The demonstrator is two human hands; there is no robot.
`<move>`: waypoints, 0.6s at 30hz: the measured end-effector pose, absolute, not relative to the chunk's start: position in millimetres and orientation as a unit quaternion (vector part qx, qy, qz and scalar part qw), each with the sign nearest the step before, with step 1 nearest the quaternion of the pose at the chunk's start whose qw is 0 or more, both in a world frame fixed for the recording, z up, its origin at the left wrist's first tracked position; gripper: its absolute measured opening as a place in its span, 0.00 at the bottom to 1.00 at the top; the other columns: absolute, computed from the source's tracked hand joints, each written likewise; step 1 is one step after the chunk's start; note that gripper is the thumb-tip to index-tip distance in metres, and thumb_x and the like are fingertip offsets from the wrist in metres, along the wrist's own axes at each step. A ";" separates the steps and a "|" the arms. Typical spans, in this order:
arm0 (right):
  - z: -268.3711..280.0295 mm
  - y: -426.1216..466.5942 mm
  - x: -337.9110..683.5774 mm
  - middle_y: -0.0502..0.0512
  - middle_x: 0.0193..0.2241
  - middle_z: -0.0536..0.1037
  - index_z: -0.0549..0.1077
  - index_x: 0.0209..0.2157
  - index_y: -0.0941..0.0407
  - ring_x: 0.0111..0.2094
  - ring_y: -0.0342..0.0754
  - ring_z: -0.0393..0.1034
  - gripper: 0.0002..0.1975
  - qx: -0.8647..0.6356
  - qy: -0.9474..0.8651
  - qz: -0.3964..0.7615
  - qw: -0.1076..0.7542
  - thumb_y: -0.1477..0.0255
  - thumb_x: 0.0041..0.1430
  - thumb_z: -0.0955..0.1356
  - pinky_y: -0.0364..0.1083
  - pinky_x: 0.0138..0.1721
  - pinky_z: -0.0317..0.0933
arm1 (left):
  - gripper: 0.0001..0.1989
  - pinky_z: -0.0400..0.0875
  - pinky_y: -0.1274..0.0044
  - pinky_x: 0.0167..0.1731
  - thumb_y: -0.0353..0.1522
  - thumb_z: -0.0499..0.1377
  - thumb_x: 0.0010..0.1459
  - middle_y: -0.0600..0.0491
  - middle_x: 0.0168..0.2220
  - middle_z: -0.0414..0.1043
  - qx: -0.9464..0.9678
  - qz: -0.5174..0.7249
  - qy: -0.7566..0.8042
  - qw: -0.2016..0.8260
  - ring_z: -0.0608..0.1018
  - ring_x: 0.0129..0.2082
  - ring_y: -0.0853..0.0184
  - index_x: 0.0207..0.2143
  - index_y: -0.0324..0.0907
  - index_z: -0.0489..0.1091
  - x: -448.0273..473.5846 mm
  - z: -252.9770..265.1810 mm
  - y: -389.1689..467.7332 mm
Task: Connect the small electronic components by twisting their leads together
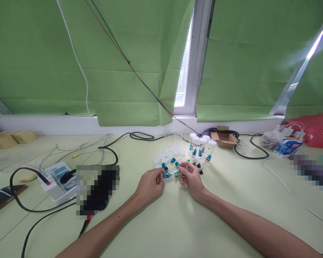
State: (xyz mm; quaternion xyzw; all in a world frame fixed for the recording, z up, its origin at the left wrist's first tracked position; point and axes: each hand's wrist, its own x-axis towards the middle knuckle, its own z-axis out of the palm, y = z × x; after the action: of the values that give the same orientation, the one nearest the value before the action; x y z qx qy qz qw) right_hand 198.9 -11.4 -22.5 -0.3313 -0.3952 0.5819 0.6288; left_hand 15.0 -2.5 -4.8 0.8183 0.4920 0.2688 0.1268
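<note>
Left hand [150, 183] and right hand [190, 177], fingertips drawn in, pinching between them the two ends of a small clear tube [171, 174] held lying on its side just above the pale green tabletop [177, 222]. Blue-capped part [167, 175] at the left-hand end of the tube, gripped by left thumb and forefinger; whether seated inside the tube or only at its mouth, too small to tell. Judged step: fitting or loading of one blue piece at the tube, mid-way, with both hands engaged. Next move, as a judgement only: a fine, steady pinch and straight alignment of part with tube mouth, little force.

Just beyond the fingertips: loose blue parts [173, 160] and small black pieces [199, 169] scattered on the table. Further out from the right hand: a row of upright capped vials [201, 146], each with a blue item inside. Beyond the left hand: loose white caps [161, 158]. Well apart behind the vials: open cardboard box [224, 138]. Far to the left of the left hand: white power strip [56, 181] with black cables [24, 208]. Backdrop: green curtains [97, 61].
</note>
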 end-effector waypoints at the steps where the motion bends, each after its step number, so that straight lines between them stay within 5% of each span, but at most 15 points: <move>1: -22.5 -11.4 198.8 0.42 0.15 0.65 0.67 0.29 0.56 0.13 0.37 0.57 0.14 -0.332 -0.394 0.583 0.628 0.65 0.48 0.74 0.37 0.12 0.47 | 0.12 0.57 0.79 0.25 0.22 0.52 0.45 0.58 0.23 0.70 0.819 0.267 0.492 0.128 0.69 0.23 0.70 0.31 0.43 0.69 15.2 -4.6 -2.5; 18: -18.5 -13.2 197.5 0.40 0.14 0.63 0.66 0.29 0.56 0.12 0.35 0.54 0.11 -0.341 -0.395 0.571 0.634 0.69 0.48 0.73 0.37 0.13 0.44 | 0.12 0.57 0.79 0.24 0.22 0.52 0.45 0.58 0.23 0.69 0.814 0.281 0.487 0.143 0.68 0.23 0.70 0.31 0.43 0.69 15.0 -5.4 -1.3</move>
State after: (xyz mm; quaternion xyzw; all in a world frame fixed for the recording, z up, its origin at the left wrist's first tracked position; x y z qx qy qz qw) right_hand 197.5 -13.2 -18.5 -0.3409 -0.3948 0.5712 0.6337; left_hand 15.0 -1.3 -5.4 0.8143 0.4874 0.2811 0.1429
